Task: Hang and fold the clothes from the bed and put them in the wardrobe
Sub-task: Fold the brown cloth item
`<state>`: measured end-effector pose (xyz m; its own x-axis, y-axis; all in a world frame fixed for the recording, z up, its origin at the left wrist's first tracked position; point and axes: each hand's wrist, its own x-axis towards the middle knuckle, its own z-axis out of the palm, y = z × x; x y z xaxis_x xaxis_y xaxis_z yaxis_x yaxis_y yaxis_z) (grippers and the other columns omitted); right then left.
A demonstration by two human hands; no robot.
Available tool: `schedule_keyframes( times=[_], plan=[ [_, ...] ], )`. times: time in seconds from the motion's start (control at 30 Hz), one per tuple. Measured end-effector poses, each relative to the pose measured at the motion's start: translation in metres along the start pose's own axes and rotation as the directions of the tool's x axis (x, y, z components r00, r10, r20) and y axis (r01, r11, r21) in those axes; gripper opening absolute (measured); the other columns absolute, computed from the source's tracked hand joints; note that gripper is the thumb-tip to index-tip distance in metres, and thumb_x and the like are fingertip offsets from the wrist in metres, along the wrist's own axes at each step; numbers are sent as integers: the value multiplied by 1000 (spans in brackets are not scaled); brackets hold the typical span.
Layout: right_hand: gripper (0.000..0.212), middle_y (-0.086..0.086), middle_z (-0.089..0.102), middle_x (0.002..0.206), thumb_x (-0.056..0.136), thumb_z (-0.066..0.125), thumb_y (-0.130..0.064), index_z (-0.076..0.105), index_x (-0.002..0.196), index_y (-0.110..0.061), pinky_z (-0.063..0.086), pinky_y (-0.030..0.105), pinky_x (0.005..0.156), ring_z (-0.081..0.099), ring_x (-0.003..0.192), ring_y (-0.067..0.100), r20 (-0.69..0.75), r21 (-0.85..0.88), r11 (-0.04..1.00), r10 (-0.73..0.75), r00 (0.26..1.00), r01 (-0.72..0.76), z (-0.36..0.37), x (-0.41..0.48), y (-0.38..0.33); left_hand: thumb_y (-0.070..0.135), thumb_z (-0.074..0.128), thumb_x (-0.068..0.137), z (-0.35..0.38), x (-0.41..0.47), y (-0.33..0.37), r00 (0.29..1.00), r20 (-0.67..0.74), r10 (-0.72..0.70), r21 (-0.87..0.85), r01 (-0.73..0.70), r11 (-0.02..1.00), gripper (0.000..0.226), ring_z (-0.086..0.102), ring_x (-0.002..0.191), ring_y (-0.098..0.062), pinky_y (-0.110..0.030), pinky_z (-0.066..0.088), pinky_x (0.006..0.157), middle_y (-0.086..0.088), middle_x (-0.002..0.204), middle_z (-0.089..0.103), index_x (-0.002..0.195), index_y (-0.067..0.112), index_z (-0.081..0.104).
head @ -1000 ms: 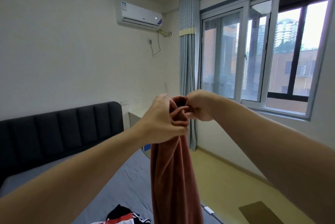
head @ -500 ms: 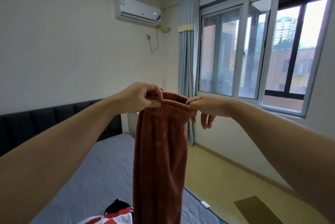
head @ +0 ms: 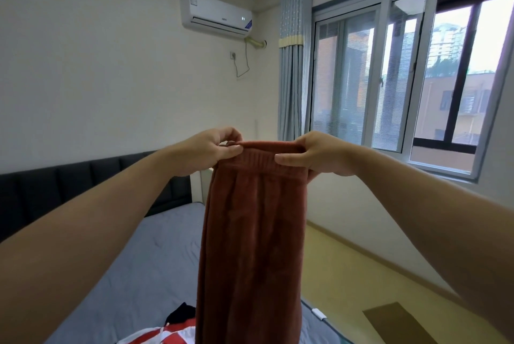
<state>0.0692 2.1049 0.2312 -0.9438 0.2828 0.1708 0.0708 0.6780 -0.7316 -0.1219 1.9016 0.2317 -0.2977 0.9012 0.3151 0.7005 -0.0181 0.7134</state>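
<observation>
Both arms are stretched out in front, raised over the bed's edge.

Left hand (head: 207,150): fingers (head: 232,149) curled in tight, pinching one end of the waistband (head: 261,161) against the thumb. Right hand (head: 319,154): thumb laid across the near face of the band, the other fingers wrapped behind it, where I can't see them. It is closed round the other end. Neither hand carries anything else.

The pants (head: 250,246), rust-brown and plush, hang straight down from between the fingers. The hems run off the bottom of the view, so I can't tell whether they touch the bed (head: 133,274).

My reading of the hold: with the band taken at its two ends and drawn nearly taut, the weight of the legs pulls the cloth flat and square. A fold or a hanger needs exactly that. The band sits about level, and the legs lie together with little twist.

Below the left fingers, on the bed, lie a striped top (head: 155,336) in red and white and a black piece (head: 180,313) touching it. Both are unfolded. The window (head: 389,79) is beyond the right fingers, and the floor (head: 347,274) is below them. The wardrobe is not in view.

Judgement: one garment is in hand and at least two are waiting, so plenty of the job is left. The next move probably means laying the pants down flat to fold, or turning to find a hanger. Risk: the left pinch is narrow, and thick pile can creep out of a light grip once the arms swing.
</observation>
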Motion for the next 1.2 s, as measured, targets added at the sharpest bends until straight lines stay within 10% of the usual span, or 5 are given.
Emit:
schedule_keyframes(
  times=[0.33,0.67,0.83,1.03,1.2],
  plan=[
    [26,-7,76,80,80,80,-49,76,95,-28,58,26,70,72,73,8,-191,-148,979,-167,967,140,-5,9,19,47,86,73,33,8,2,994,99,-55,38,52,998,59,72,92,-14,-29,59,77,-1,105,70,117,26,52],
    [50,5,57,75,71,87,-46,64,95,-9,41,26,49,54,64,16,12,-26,999,-39,999,39,-59,-18,57,13,71,93,59,42,15,968,234,-84,-15,90,996,22,70,85,-8,-16,52,72,4,90,74,112,17,60],
    [54,2,63,79,70,90,-33,63,108,-6,43,26,49,59,66,13,158,-12,999,45,986,-44,-79,-19,78,23,70,94,82,65,7,986,145,-84,90,71,993,22,68,85,-7,-24,50,78,6,90,74,111,26,57],
    [36,4,65,79,75,88,-19,59,96,-14,45,27,44,64,64,15,35,43,999,7,999,-8,-91,10,111,24,75,91,101,105,-15,992,-68,-106,-4,106,994,32,62,62,-1,-18,45,47,-2,107,66,115,28,54],
    [33,0,62,83,80,82,-18,51,88,-26,48,19,44,66,63,12,-152,-145,988,-80,985,58,-85,68,132,21,70,94,106,152,-50,949,-150,-276,-221,239,945,35,69,101,-21,-32,60,59,-9,120,63,126,15,55]
  ],
)
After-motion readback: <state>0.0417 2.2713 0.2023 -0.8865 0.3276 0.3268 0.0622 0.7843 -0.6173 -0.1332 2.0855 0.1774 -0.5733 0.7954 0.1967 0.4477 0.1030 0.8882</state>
